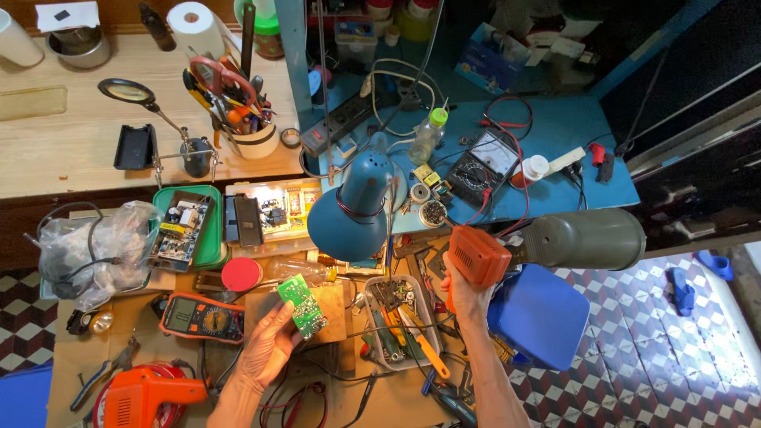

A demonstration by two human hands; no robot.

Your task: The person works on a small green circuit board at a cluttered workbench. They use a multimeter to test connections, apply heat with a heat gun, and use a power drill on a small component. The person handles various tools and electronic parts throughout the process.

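My left hand (265, 349) holds a small green circuit board (302, 304) by its lower edge, above a brown wooden block on the cluttered bench. My right hand (465, 297) grips an orange gun-shaped tool (476, 255), lifted above a grey tray of hand tools (394, 321). A blue desk lamp (354, 208) hangs over the bench between and beyond the two hands.
An orange multimeter (201, 317) lies left of my left hand, another orange gun-shaped tool (147, 395) at the lower left. A green tray with a circuit board (189, 226), a black multimeter (483, 166), a cup of tools (238, 111), a magnifier stand (127, 91) and a blue stool (539, 317) surround the work spot.
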